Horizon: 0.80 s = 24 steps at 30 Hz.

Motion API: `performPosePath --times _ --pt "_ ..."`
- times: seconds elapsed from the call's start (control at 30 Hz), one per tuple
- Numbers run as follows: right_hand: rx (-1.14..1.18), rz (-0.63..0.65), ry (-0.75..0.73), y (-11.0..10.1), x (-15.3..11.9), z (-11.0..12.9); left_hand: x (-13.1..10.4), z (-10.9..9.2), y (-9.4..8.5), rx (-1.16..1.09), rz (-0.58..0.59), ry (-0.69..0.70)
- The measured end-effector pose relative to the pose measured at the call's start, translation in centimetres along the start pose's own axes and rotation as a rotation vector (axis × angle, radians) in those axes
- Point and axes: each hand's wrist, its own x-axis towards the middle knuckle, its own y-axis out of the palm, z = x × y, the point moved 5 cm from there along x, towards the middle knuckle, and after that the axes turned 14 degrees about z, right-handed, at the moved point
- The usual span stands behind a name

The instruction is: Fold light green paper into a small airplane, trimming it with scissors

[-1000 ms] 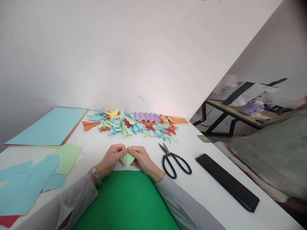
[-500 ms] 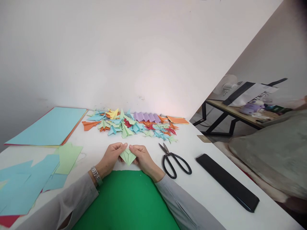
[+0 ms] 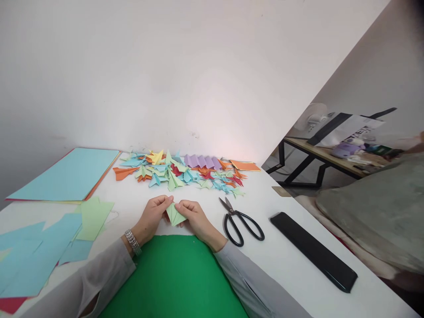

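Observation:
A small piece of folded light green paper [image 3: 175,215], creased and pointed at its lower end, is held between both hands. My left hand [image 3: 153,216] pinches its upper left edge, thumb on top. On the other side my right hand [image 3: 196,219] grips the upper right, its thumb pressed on the paper; the fingers beneath are partly hidden. Beyond the hands lies a heap of small folded paper shapes [image 3: 174,180] in many colours, with a purple pleated strip [image 3: 202,161]. Black-handled scissors [image 3: 238,219] rest, blades slightly apart, to the right of my right hand.
A stack of large coloured sheets [image 3: 73,172] lies at the back left, with loose cut pieces [image 3: 49,251] nearer me. Orange paper [image 3: 245,165] sits by the wall. A long black object [image 3: 314,251] lies near the white table's right edge. A bench [image 3: 327,150] stands beyond.
The green paper has turned slightly and shifted a little to the left. My right thumb has moved left and down over it; both hands keep hold.

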Motion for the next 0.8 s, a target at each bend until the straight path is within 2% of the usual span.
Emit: performPosePath --times 0.1,0.3,0.7,0.8 --pt "0.029 -0.054 -0.017 -0.48 -0.01 -0.12 0.0 -0.05 -0.02 -0.045 0.007 -0.021" --pt "0.039 -0.123 0.014 -0.96 0.04 -0.38 0.02 0.02 -0.45 0.008 -0.009 -0.014" --pt "0.008 -0.068 -0.038 -0.29 0.08 0.06 -0.09 0.08 -0.4 0.033 -0.019 -0.032" --pt "0.019 -0.09 -0.042 -0.44 -0.01 0.04 -0.09 0.06 -0.5 0.031 -0.037 -0.016"
